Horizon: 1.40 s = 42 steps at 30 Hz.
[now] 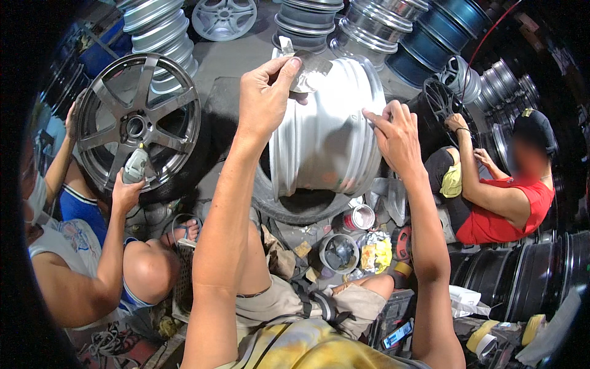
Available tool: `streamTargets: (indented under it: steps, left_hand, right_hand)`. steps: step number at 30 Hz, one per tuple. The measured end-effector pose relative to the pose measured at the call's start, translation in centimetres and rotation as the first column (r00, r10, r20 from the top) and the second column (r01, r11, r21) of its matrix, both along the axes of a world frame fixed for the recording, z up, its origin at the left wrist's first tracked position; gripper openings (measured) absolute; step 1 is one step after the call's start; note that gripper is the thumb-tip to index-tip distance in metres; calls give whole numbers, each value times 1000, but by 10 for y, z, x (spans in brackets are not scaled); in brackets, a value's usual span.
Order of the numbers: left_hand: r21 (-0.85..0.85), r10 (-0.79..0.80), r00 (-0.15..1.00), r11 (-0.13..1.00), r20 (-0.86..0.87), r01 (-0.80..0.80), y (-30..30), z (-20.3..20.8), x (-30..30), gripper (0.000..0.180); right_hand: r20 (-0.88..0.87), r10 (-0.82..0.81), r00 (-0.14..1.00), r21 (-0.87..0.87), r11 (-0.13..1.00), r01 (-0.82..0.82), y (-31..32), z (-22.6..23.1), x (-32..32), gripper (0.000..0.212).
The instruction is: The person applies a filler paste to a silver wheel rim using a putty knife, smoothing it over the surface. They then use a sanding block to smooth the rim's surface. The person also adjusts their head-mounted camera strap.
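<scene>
A wide silver metal wheel rim stands on edge on a black rubber tyre that lies flat beneath it. At the rim's upper left, the left hand pinches a thin, flat, dark-grey piece with a bright patch between thumb and fingers. At the rim's right side, the right hand has its index finger extended to the surface and the other fingers curled; whether they pinch anything, I cannot tell. On the rim's near side are a round open can with pale contents and a translucent round tub with dark contents. Left of the rim, a co-worker holds a grey handheld power tool against a glossy dark-grey spoked wheel. Right of it sits a co-worker in a red sleeveless top. Beyond it rise stacked silver metal rims.
</scene>
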State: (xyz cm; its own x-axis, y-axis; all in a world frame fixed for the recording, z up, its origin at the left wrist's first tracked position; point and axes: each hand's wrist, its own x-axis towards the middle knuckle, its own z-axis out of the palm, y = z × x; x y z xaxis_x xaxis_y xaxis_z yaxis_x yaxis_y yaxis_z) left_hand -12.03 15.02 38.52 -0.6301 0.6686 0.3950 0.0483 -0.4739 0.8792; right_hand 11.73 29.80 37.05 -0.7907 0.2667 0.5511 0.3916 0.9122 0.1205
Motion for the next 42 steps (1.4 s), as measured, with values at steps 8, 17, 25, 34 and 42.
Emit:
streamTargets:
  steps: [8, 17, 25, 34, 42]
  left_hand:
    - [9, -5, 1000, 1000, 26, 5, 0, 0, 0, 31]
    - [-27, 16, 1000, 1000, 14, -15, -2, 2, 1, 33]
    - [7, -8, 1000, 1000, 6, 8, -2, -1, -2, 32]
    - [11, 4, 1000, 1000, 5, -4, -3, 0, 0, 30]
    - [13, -17, 1000, 1000, 20, 17, -1, 3, 5, 30]
  right_hand:
    - [29, 23, 999, 128, 991, -27, -1, -5, 4, 35]
    - [104, 66, 992, 66, 995, -73, 3, 7, -8, 33]
    - [-53, 63, 997, -54, 996, -66, -14, -1, 1, 29]
    - [126, 26, 992, 194, 980, -51, -15, -5, -9, 32]
    - [161, 1, 987, 239, 970, -39, -15, -3, -14, 31]
